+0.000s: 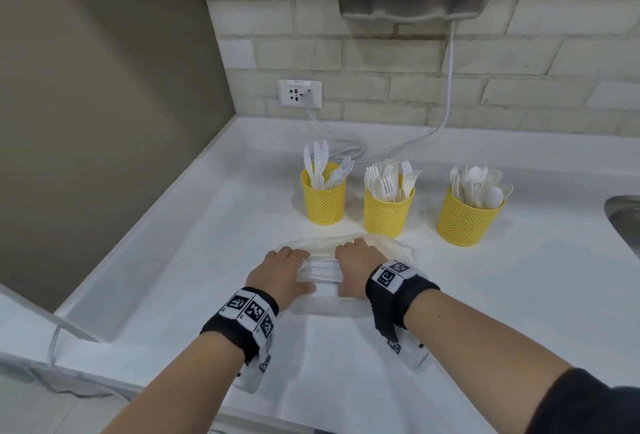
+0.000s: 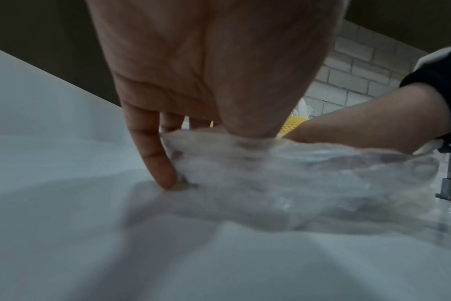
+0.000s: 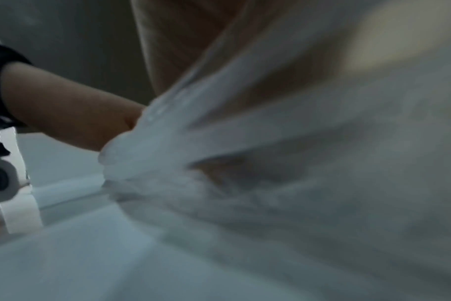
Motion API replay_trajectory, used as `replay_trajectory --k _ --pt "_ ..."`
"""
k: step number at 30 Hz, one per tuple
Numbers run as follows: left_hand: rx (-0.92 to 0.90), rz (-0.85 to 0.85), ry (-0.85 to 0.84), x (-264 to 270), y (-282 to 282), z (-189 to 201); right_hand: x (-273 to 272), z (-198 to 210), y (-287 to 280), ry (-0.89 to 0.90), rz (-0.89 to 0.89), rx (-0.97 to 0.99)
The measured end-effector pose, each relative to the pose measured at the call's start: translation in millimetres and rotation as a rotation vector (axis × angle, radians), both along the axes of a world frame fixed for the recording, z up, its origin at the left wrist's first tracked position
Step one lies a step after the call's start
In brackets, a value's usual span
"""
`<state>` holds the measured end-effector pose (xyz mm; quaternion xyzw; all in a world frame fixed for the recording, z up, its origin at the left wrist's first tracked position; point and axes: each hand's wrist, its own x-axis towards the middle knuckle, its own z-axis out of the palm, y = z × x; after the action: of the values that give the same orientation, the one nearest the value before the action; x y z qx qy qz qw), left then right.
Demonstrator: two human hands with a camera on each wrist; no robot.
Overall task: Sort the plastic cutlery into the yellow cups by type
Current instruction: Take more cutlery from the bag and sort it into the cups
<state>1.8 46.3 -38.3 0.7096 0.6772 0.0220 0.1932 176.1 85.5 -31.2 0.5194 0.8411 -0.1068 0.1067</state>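
I'm gripping the plastic bag (image 1: 320,272) with left hand (image 1: 277,274) and right hand (image 1: 356,265), fingers curled, easing it open gently.

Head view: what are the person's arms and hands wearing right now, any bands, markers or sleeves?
Both hands, the left hand and the right hand, are bare, without gloves. Each wrist carries a black fabric band faced with white squares printed with black square-code markers. White camera housings hang under the wrists. A dark sleeve covers the right upper forearm; the left forearm is uncovered.
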Motion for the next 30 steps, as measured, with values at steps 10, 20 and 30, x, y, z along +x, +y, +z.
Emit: replay_trajectory --k 10,20,30 --pt "0.198 0.09 -0.057 -5 0 12 25 9 0 0.169 -0.033 -0.01" --pt "0.238 0.111 -0.088 -3 -4 17 51 19 -5 0.501 -0.198 -0.175" --pt "0.227 0.095 -0.219 14 -21 37 41 13 -22 0.611 -0.229 -0.195"
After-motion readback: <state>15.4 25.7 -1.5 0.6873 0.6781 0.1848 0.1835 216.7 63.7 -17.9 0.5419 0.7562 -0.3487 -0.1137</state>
